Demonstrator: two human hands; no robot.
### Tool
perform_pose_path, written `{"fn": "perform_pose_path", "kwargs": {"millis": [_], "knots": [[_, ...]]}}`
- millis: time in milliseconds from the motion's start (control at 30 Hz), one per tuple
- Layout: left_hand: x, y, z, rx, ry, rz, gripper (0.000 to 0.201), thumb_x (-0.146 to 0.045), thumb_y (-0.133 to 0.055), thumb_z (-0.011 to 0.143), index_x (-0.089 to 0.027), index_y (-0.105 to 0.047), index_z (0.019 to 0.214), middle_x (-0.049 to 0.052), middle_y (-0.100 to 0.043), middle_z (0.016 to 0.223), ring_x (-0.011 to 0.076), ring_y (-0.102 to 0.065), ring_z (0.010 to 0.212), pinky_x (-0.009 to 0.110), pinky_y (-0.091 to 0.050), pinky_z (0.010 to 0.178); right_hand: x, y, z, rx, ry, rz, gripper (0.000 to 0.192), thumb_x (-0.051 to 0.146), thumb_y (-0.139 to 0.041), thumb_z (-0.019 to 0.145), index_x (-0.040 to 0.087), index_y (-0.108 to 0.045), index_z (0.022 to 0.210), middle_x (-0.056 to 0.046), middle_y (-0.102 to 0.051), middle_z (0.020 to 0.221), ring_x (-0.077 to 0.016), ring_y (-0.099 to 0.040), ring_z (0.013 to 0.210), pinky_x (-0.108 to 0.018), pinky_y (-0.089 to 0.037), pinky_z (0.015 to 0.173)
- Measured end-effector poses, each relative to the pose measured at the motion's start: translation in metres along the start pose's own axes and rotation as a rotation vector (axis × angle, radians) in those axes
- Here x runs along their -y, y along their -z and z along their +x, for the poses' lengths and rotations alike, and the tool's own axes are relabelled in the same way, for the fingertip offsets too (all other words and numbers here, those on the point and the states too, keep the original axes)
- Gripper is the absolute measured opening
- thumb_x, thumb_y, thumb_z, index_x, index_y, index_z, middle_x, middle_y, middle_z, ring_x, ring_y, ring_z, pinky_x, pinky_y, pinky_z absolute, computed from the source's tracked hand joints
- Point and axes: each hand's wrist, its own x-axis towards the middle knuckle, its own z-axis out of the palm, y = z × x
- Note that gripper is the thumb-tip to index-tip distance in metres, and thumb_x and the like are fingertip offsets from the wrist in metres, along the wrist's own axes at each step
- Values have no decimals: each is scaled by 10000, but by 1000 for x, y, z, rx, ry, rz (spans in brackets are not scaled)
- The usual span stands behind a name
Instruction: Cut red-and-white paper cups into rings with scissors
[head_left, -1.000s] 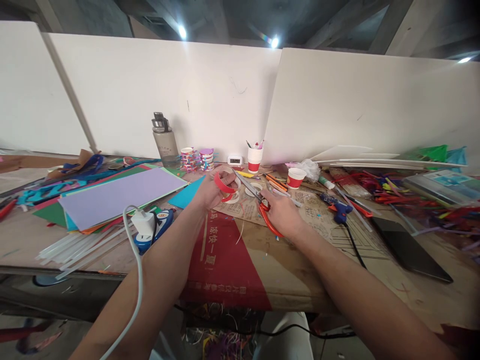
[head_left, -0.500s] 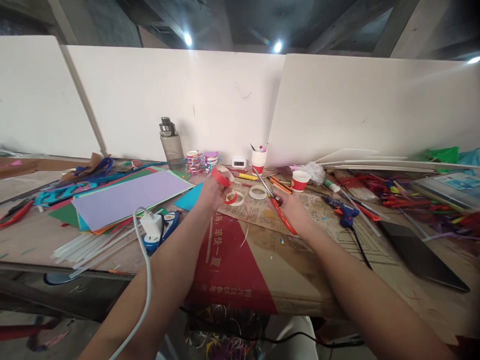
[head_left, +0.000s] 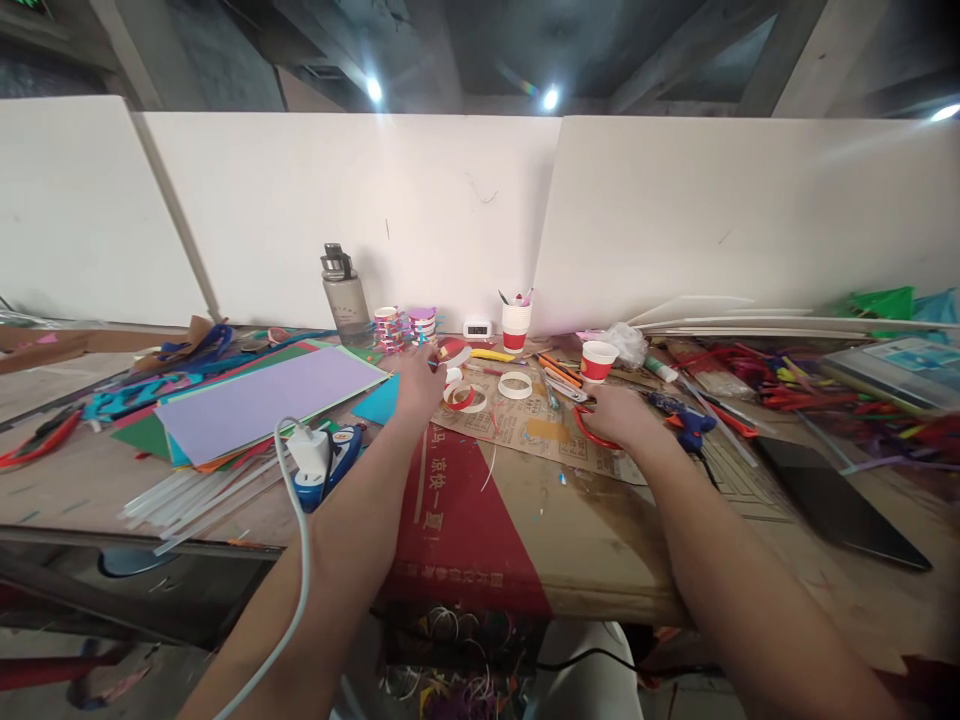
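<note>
Scissors (head_left: 592, 428) under right hand (head_left: 619, 415)

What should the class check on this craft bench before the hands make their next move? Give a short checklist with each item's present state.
1. Left hand grips the red ring: cannot tell; the fingers hide the contact.
2. Right hand has the scissors under control: ok, red handles under the palm.
3. Scissor blades shut: cannot tell, too blurred.
4. Loose rings apart from the blades: ok, they lie between the hands.
5. Glue gun away from the right hand: not ok, right beside it.
</note>
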Motion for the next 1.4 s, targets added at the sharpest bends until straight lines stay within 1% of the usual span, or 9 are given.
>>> {"fn": "perform_pose_path", "kwargs": {"millis": [233,400,567,733,900,1067,1133,1267,1400], "knots": [[2,-2,-8,323,-55,392,262,-18,-610,675,-190,-706,849,110,-687,1057,248,-628,983,335,-471,870,19,-4,-7,-101,55,-28,330,275,-589,935,68,-708,1162,-277,-683,1194,-347,-648,1160,-429,-484,967],[-5,0,-7,530,24,427,458,-8,-567,689,-205,-771,1048,85,-734,1160,242,-658,1099,285,-486,905,57,-22,-14,-210,508,314,506,435,-429,1036,140,-582,1417,-180,-554,1465,-268,-485,1394,-436,-382,1173],[-7,3,0,379,77,335,536,-31,-496,730,-172,-731,1191,96,-745,1178,228,-677,1095,299,-503,934,80,-35,-23,40,591,358,700,568,-334,1041,123,-385,1578,-189,-256,1671,-317,-194,1562,-511,-237,1252],[-1,0,-1,402,133,309,426,-73,-540,730,-184,-774,1068,92,-772,1085,245,-708,998,314,-533,891,82,-28,-33,194,680,336,699,572,-366,1034,109,-435,1553,-183,-259,1669,-304,-148,1572,-481,-180,1274],[0,-4,-4,351,168,291,256,-138,-591,791,-205,-786,942,90,-784,1052,255,-717,956,335,-546,859,82,4,-55,429,907,528,589,567,-459,1008,205,-573,1460,-110,-461,1581,-278,-371,1497,-444,-271,1241],[-6,-5,-4,275,181,222,232,-110,-596,798,-187,-782,913,88,-784,1010,246,-710,942,325,-531,833,75,24,-63,1115,1097,1138,662,690,-494,947,148,-677,1279,-158,-712,1277,-248,-696,1158,-393,-507,1026],[-9,-7,-5,250,153,156,223,-106,-583,806,-183,-778,883,84,-782,981,234,-706,913,323,-523,824,71,19,-54,973,922,1277,615,678,-562,918,125,-708,1145,-164,-745,1174,-248,-734,1049,-396,-542,956],[-17,-12,-10,176,110,19,209,-130,-556,835,-184,-758,855,61,-778,927,200,-687,817,314,-512,778,65,1,-30,290,496,1068,405,542,-561,951,168,-710,910,-72,-759,920,-200,-715,858,-354,-560,826],[-25,-13,-15,103,66,-91,188,-117,-556,820,-174,-731,857,47,-771,922,173,-675,811,296,-506,790,67,-8,-26,14,541,782,305,389,-533,975,174,-738,1043,-89,-756,1071,-233,-683,1014,-407,-526,941]]}}
